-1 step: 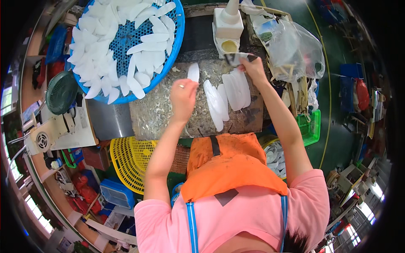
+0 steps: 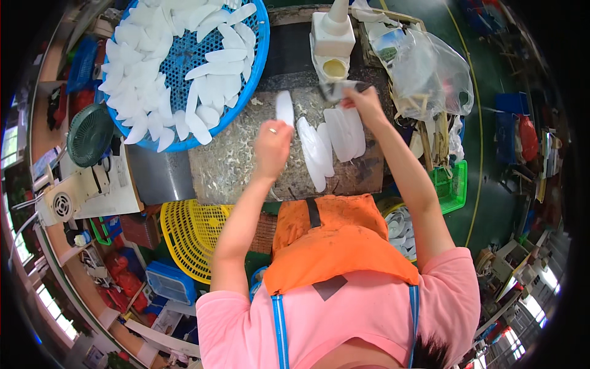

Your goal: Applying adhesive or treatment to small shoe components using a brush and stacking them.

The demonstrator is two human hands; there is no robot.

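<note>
Closed round the near end of a thin white oval piece [image 2: 284,107], my left hand [image 2: 273,147] is over a stained work board [image 2: 236,175]. The piece looks like a shoe insole, but I cannot be sure of its kind. To its right lie overlapping white pieces [image 2: 314,154] and a neat stack of similar ones [image 2: 344,135]. My right hand [image 2: 365,104] grips a small flat tool [image 2: 337,90], pale with a dark part and smeared by motion. That tool is just in front of a white container [image 2: 332,40] with a round yellowish opening.
A big blue basket [image 2: 261,37] full of white pieces stands at the far left. Clear plastic bags [image 2: 430,77] lie at the far right. A green fan [image 2: 90,135], a yellow basket [image 2: 184,237] and a green basket [image 2: 453,187] surround the board.
My left hand has shifted slightly right and nearer with the white piece. My right hand and its tool have moved a little left and nearer.
</note>
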